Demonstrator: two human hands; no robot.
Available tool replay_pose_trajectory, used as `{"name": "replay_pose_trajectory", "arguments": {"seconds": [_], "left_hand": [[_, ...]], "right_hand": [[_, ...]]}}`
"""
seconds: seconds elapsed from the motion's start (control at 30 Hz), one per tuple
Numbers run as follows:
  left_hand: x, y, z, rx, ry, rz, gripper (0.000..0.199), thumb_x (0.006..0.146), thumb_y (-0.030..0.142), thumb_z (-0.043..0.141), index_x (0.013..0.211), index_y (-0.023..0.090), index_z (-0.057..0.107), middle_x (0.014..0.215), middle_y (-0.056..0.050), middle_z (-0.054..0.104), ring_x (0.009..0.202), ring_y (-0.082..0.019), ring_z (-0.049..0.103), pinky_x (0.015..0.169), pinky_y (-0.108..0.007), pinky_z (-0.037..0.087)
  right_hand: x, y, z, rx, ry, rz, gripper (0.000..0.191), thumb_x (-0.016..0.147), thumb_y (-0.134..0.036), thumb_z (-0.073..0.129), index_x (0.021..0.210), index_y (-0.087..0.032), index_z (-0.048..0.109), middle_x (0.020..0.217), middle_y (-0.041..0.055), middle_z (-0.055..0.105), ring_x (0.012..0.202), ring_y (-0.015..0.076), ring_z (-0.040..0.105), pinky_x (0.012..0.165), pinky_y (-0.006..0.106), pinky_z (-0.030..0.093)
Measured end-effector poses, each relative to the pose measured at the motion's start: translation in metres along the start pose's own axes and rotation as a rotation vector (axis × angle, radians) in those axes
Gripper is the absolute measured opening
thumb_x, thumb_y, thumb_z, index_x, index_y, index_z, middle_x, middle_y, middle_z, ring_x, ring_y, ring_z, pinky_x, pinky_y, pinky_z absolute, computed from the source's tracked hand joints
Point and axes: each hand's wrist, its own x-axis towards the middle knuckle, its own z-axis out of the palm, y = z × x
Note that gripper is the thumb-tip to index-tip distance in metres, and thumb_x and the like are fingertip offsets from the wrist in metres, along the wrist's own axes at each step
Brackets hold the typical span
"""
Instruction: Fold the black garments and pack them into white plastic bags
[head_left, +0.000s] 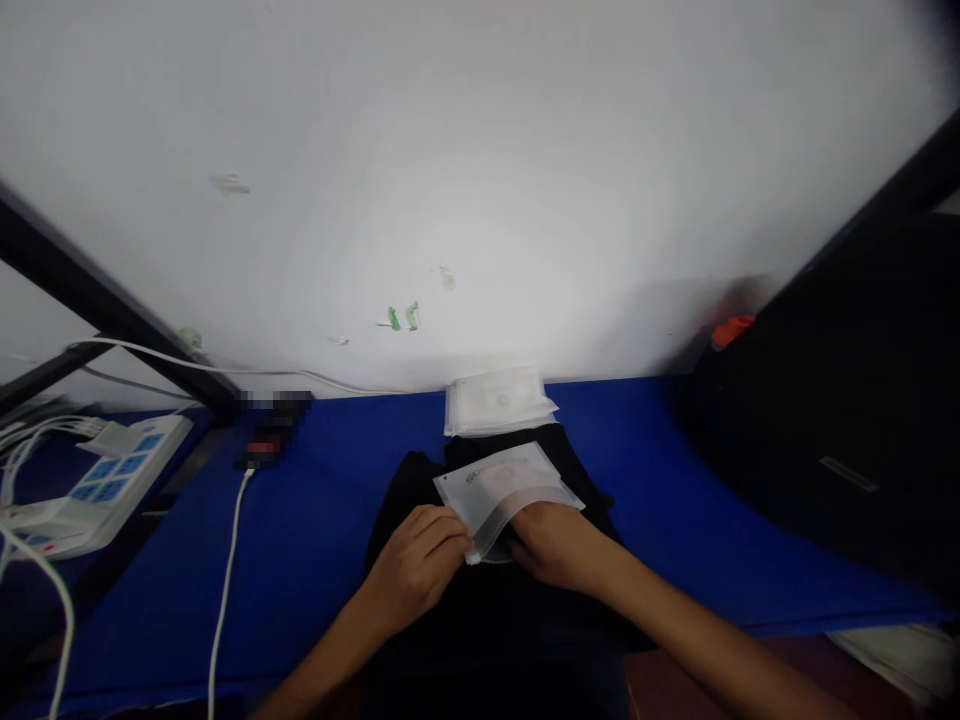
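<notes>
A frosted translucent zip bag (491, 480) with dark printed letters lies tilted over black fabric (409, 490) at the table's front middle. My left hand (424, 555) pinches the bag's lower-left corner, by the opening, between thumb and fingers. At the mouth of the bag, my right hand (559, 545) reaches in under the upper film. Its fingertips are hidden by the bag, so I cannot see whether they grip anything. Behind the black fabric, a stack of similar frosted bags (499, 400) lies against the wall.
A blue table top (322, 520) runs along a white wall. To the left are a white power strip (127, 485) with plugged cables, a pixelated dark item (274, 430) and a white cable (229, 590). A large black object (825, 420) stands at the right, near something orange (731, 330).
</notes>
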Motion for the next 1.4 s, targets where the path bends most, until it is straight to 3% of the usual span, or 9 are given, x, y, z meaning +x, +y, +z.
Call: {"name": "replay_pose_trajectory", "arguments": {"seconds": [0.07, 0.23, 0.47, 0.73, 0.9, 1.03, 1.17, 1.3, 1.4], "left_hand": [[0.001, 0.001, -0.004, 0.015, 0.050, -0.024, 0.018, 0.091, 0.004, 0.053, 0.097, 0.015, 0.065, 0.087, -0.006, 0.070, 0.087, -0.019, 0.063, 0.077, -0.033, 0.054], [0.008, 0.009, -0.002, 0.029, 0.112, -0.001, 0.020, 0.092, 0.005, 0.052, 0.100, 0.015, 0.067, 0.090, -0.007, 0.071, 0.086, -0.019, 0.063, 0.074, -0.033, 0.055], [0.001, 0.012, 0.014, -0.117, 0.260, -0.058, 0.026, 0.091, 0.000, 0.050, 0.105, 0.016, 0.066, 0.095, -0.008, 0.071, 0.093, -0.018, 0.066, 0.078, -0.030, 0.059], [-0.021, -0.008, -0.001, -0.074, 0.424, -0.253, 0.020, 0.092, 0.007, 0.057, 0.099, 0.020, 0.070, 0.093, -0.005, 0.072, 0.091, -0.018, 0.069, 0.078, -0.032, 0.060], [-0.021, -0.006, 0.000, -0.196, 0.349, -0.292, 0.017, 0.094, 0.011, 0.055, 0.094, 0.019, 0.070, 0.097, -0.005, 0.075, 0.091, -0.017, 0.072, 0.081, -0.029, 0.061], [-0.014, 0.001, 0.004, -0.282, 0.293, -0.270, 0.016, 0.095, 0.012, 0.054, 0.095, 0.019, 0.068, 0.097, -0.005, 0.075, 0.092, -0.017, 0.073, 0.081, -0.030, 0.062], [-0.014, 0.004, 0.002, -0.285, 0.265, -0.251, 0.016, 0.095, 0.012, 0.054, 0.098, 0.019, 0.068, 0.099, -0.006, 0.074, 0.095, -0.019, 0.072, 0.083, -0.033, 0.061], [-0.027, 0.004, -0.005, -0.147, 0.238, -0.367, 0.022, 0.093, 0.019, 0.060, 0.114, 0.022, 0.063, 0.111, -0.009, 0.068, 0.102, -0.021, 0.067, 0.088, -0.037, 0.058], [-0.039, 0.005, -0.013, -0.147, 0.034, -0.402, 0.014, 0.093, 0.024, 0.061, 0.106, 0.024, 0.064, 0.107, -0.006, 0.067, 0.100, -0.020, 0.066, 0.086, -0.035, 0.057]], "right_hand": [[-0.003, -0.006, -0.008, 0.008, 0.053, -0.110, 0.029, 0.090, -0.024, 0.061, 0.116, -0.013, 0.060, 0.099, 0.0091, 0.069, 0.089, 0.0208, 0.065, 0.077, 0.033, 0.053], [-0.008, -0.025, -0.008, -0.139, 0.465, -0.353, 0.016, 0.094, -0.021, 0.055, 0.106, -0.013, 0.063, 0.088, 0.0064, 0.069, 0.077, 0.0184, 0.060, 0.070, 0.033, 0.047], [-0.001, -0.022, -0.004, -0.242, 0.456, -0.386, 0.021, 0.095, -0.009, 0.045, 0.102, -0.013, 0.064, 0.079, 0.0047, 0.066, 0.068, 0.0172, 0.053, 0.063, 0.034, 0.040], [-0.039, 0.044, -0.012, -0.276, 0.471, -0.148, 0.022, 0.095, -0.010, 0.045, 0.104, -0.017, 0.064, 0.089, 0.0078, 0.067, 0.079, 0.0198, 0.057, 0.075, 0.035, 0.045], [-0.049, 0.048, -0.014, -0.219, 0.397, -0.075, 0.017, 0.094, -0.018, 0.052, 0.105, -0.015, 0.064, 0.096, 0.0108, 0.067, 0.087, 0.0225, 0.060, 0.080, 0.038, 0.050], [-0.024, 0.028, -0.009, -0.183, 0.302, -0.097, 0.040, 0.091, -0.024, 0.056, 0.129, -0.011, 0.055, 0.125, 0.0191, 0.061, 0.113, 0.0301, 0.056, 0.094, 0.047, 0.050], [0.000, 0.021, 0.001, -0.211, 0.288, -0.171, 0.041, 0.089, -0.011, 0.048, 0.130, -0.010, 0.055, 0.118, 0.0175, 0.066, 0.107, 0.0271, 0.061, 0.088, 0.044, 0.053], [-0.004, 0.043, -0.010, -0.238, 0.372, -0.176, 0.042, 0.089, -0.009, 0.044, 0.128, -0.013, 0.057, 0.115, 0.0145, 0.069, 0.103, 0.0256, 0.062, 0.088, 0.042, 0.052], [-0.016, 0.081, -0.031, -0.344, 0.480, -0.040, 0.050, 0.086, -0.007, 0.043, 0.135, -0.014, 0.052, 0.125, 0.0156, 0.064, 0.115, 0.0290, 0.057, 0.097, 0.046, 0.046]]}}
